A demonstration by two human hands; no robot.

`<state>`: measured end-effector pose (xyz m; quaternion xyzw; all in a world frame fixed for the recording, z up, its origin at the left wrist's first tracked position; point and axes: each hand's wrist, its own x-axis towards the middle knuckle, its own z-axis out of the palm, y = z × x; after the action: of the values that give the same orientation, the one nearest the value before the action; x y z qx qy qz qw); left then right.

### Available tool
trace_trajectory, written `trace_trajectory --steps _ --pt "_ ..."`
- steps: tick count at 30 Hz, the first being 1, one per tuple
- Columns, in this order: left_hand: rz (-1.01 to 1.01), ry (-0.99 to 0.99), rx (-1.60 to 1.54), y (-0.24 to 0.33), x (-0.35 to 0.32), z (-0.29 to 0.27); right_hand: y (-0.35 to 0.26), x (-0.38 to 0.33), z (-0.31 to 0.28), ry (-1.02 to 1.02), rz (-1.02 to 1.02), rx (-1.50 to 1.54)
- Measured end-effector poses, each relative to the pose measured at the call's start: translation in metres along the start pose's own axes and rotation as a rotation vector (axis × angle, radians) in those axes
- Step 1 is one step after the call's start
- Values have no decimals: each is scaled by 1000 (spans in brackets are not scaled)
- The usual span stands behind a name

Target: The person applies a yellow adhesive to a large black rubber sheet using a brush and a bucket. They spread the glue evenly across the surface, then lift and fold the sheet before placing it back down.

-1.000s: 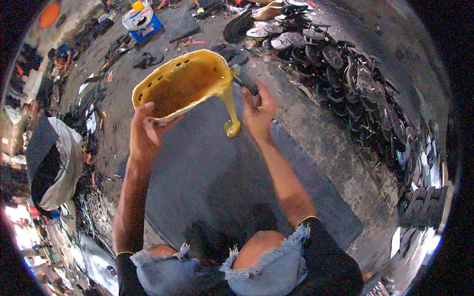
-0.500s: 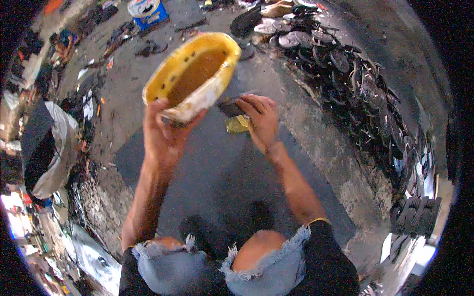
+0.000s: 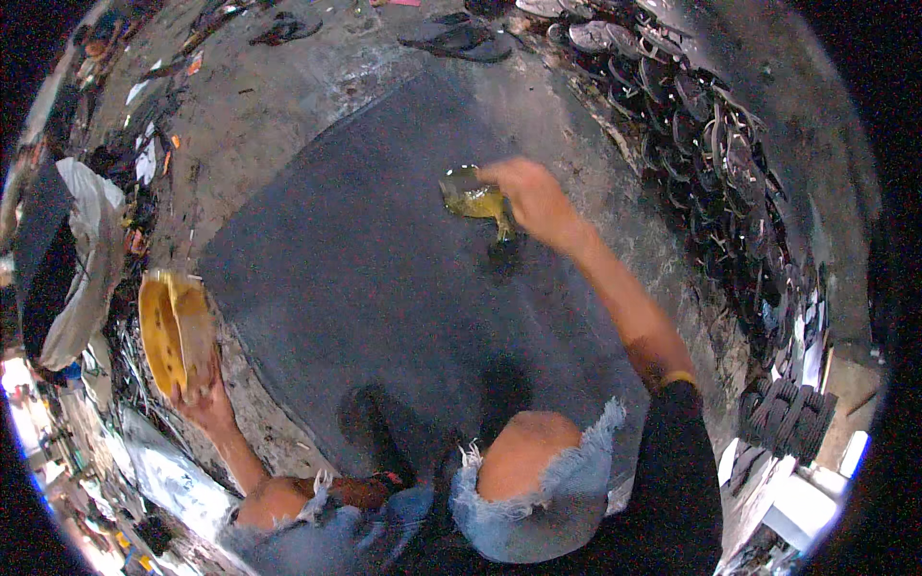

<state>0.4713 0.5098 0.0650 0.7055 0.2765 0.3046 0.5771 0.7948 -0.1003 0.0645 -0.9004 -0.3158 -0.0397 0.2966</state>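
My left hand (image 3: 206,403) grips a yellow, oblong open container (image 3: 165,336) from below, off to the left, tipped on its side with its opening turned leftward. Closed around a small dark flat piece (image 3: 459,179), my right hand (image 3: 534,202) hangs over a large dark grey sheet (image 3: 327,250). Yellowish, shiny liquid (image 3: 477,204) clings to this piece and runs down in a strand to a wet dark spot on the sheet. The fingertips of the right hand are partly hidden and blurred.
A long heap of dark sandals (image 3: 687,144) lines the right side. Pairs of dark flip-flops (image 3: 456,38) lie beyond the sheet. At left are a whitish sack (image 3: 82,259) and scattered scraps. A bundle of black ridged strips (image 3: 788,418) sits at lower right.
My left hand has carried the yellow container from above the sheet down to the far left. My right hand has tilted the flat piece, and liquid now runs off it onto the sheet.
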Motion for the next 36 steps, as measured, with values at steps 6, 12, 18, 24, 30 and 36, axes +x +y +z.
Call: trace_trajectory --steps 6,12,18,24,30,36 --pt "-351 537 -559 -13 -34 -36 36 86 46 -247 -150 -256" --pt "-478 514 -471 -15 -48 -77 3 -41 9 -526 -67 -306" --pt "-712 299 -456 -43 -56 -45 -28 -243 -65 -216 361 -87" --pt "-697 -299 -227 -44 -13 6 -123 -181 -175 302 775 -195" --pt "349 -624 459 -94 99 159 -68 -280 -83 528 1158 -465" --pt "620 -437 834 -113 156 185 -64 -264 31 478 1525 -543"
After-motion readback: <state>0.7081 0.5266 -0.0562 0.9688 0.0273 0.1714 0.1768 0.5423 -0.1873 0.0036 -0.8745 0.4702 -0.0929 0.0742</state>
